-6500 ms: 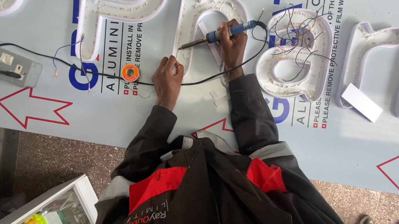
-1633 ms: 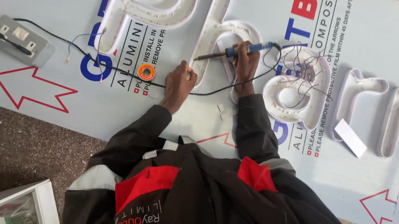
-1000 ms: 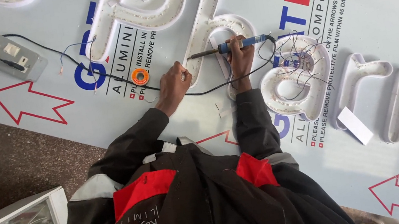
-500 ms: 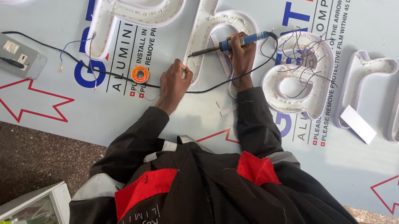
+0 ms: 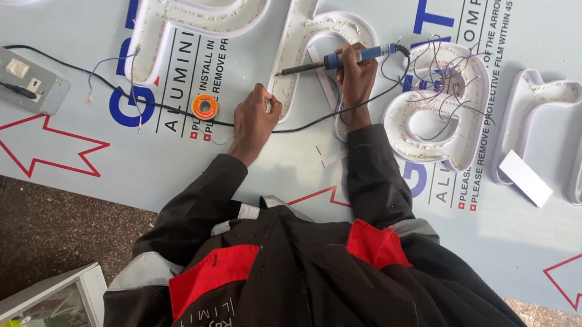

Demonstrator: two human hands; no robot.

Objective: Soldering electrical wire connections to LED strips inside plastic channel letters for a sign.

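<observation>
Soldering iron (image 5: 333, 62) with a blue handle sits in the person's right hand (image 5: 354, 79), fingers wrapped round the grip, its dark metal tip pointing left and lying across the white channel letter (image 5: 309, 30) shaped like an "h". The tip ends just over the upright stroke of that letter, near the left hand. A black cord (image 5: 315, 120) runs from the handle's back end, loops down under both wrists and trails off to the left across the board.

The left hand (image 5: 253, 114) rests on the sheet beside the foot of the same letter, fingers curled and pinched together at the letter's edge; whether they hold a wire or solder there is too small to tell. Just left of that hand lies a small orange spool (image 5: 205, 107), touching the black cord.

Everything lies on a large pale composite panel (image 5: 560, 8) still wearing its protective film, printed with red arrows and blue and red lettering. More white channel letters sit on it: a "P"-shaped one (image 5: 207, 14) above the spool, a round one (image 5: 444, 110) to the right of the right hand with thin loose wires (image 5: 447, 78) tangled over it, and others further right. A grey power strip (image 5: 20, 77) sits at the far left with dark cables plugged in. A white strip of card (image 5: 525, 178) lies near the round letter. The person wears a black jacket with red patches (image 5: 286, 287).
</observation>
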